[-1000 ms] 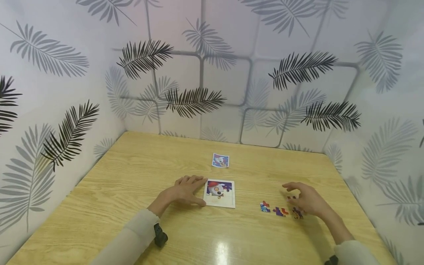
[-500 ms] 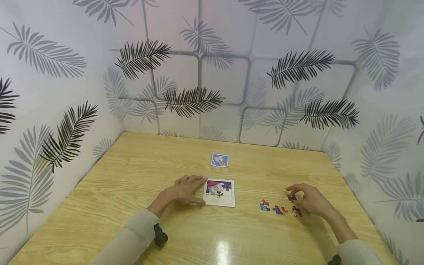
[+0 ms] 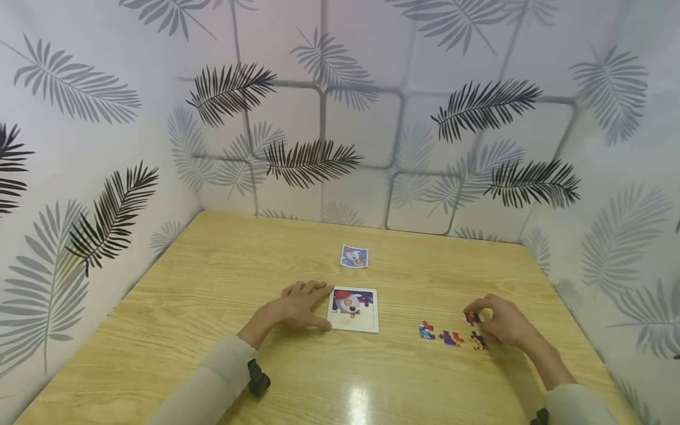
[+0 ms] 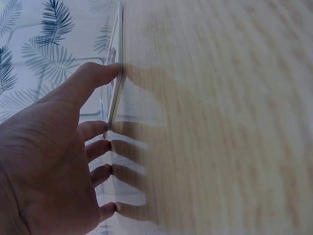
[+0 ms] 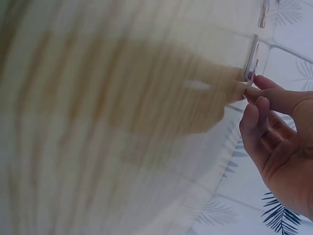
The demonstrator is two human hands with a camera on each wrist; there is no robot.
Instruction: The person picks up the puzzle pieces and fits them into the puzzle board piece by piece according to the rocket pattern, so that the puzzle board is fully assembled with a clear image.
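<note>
In the head view my left hand (image 3: 298, 306) rests on the table with fingers spread. Its thumb and index finger touch the left side of a white-framed jigsaw board (image 3: 355, 321), partly filled with a picture of a white animal in a red hat. The left wrist view shows the thumb (image 4: 105, 74) against the board's edge. To the right, my right hand (image 3: 503, 320) pinches a red and purple puzzle piece (image 3: 471, 318) between thumb and index finger, low at the tabletop. Three loose pieces lie beside it: a red-blue one (image 3: 427, 330), a purple-orange one (image 3: 451, 338) and a dark one (image 3: 477, 340).
A small picture card (image 3: 354, 257) of the same animal lies behind the board. The wooden table (image 3: 255, 248) meets a wall (image 3: 361, 195) with leaf-patterned covering at its back. Similar walls stand at both sides.
My right hand has drawn slightly right, and its index finger and thumb have closed in on the red and purple puzzle piece. The left hand and the board stay put.
</note>
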